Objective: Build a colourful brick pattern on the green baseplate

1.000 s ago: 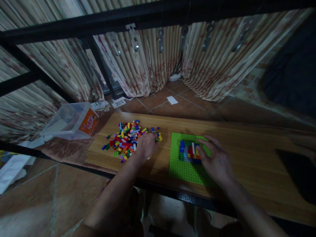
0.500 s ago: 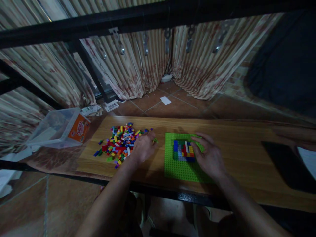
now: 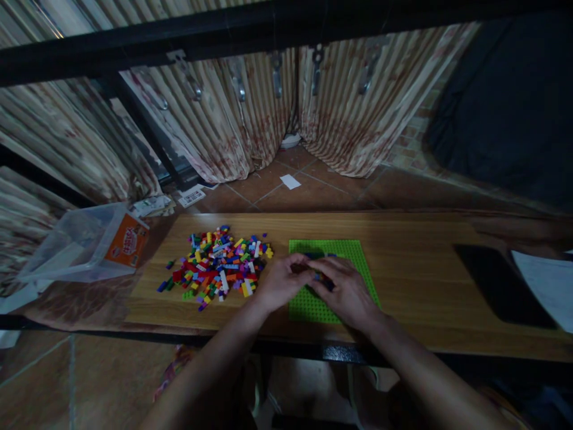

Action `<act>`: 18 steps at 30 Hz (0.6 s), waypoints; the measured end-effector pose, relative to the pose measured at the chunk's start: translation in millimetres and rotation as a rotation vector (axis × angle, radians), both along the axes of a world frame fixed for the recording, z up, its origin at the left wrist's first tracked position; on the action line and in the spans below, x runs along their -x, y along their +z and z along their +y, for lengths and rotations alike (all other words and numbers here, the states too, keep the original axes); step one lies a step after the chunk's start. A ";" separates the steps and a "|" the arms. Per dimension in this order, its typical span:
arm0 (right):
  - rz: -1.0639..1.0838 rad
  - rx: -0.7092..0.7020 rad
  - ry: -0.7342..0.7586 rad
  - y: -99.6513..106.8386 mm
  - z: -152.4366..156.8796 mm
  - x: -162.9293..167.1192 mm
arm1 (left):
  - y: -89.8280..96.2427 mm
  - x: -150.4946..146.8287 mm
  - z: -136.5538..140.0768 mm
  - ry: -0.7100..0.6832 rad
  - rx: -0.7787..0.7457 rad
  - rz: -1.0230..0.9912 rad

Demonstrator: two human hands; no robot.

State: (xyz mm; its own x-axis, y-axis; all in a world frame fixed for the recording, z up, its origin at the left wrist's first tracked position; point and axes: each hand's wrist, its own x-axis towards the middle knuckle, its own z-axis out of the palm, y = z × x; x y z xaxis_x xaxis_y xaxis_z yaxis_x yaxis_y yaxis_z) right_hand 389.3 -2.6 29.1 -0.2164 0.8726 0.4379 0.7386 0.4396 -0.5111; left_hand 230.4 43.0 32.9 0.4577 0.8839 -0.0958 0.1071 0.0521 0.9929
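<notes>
The green baseplate (image 3: 313, 310) lies on the wooden table, largely covered by my two hands. My left hand (image 3: 283, 282) is closed in a pinch above its left part; whatever the fingertips hold is hidden. Fingertips of my right hand (image 3: 347, 291) meet those of the left, with the fingers curled over the middle of the plate. Between and under the hands a bit of the built-up toy bricks (image 3: 320, 276) shows, mostly blocked from sight. Left of the plate spreads a loose pile of colourful toy bricks (image 3: 224, 269).
A clear plastic bin (image 3: 67, 263) with an orange label stands beyond the table's left end. On the right of the table lie a black flat object (image 3: 499, 286) and white papers (image 3: 544, 283). Striped curtains (image 3: 250, 119) hang behind a dark metal bar (image 3: 250, 39).
My left hand has moved right, from the edge of the brick pile to the baseplate. My right hand has shifted left over the bricks, and the fingertips now meet. The camera view has turned slightly.
</notes>
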 end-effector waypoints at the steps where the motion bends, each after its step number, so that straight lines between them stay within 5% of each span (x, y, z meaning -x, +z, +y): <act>1: -0.013 -0.007 -0.006 -1.9 -0.2 0.1 | -0.5 -3.6 -2.7 0.005 0.049 -0.032; 12: 0.219 0.077 -0.068 -2.8 -1.3 -3.3 | 0.6 -10.3 -8.6 0.107 0.399 -0.312; 18: 0.211 0.098 -0.104 -3.2 -2.4 -6.4 | 2.6 -6.3 -4.3 0.192 0.457 -0.365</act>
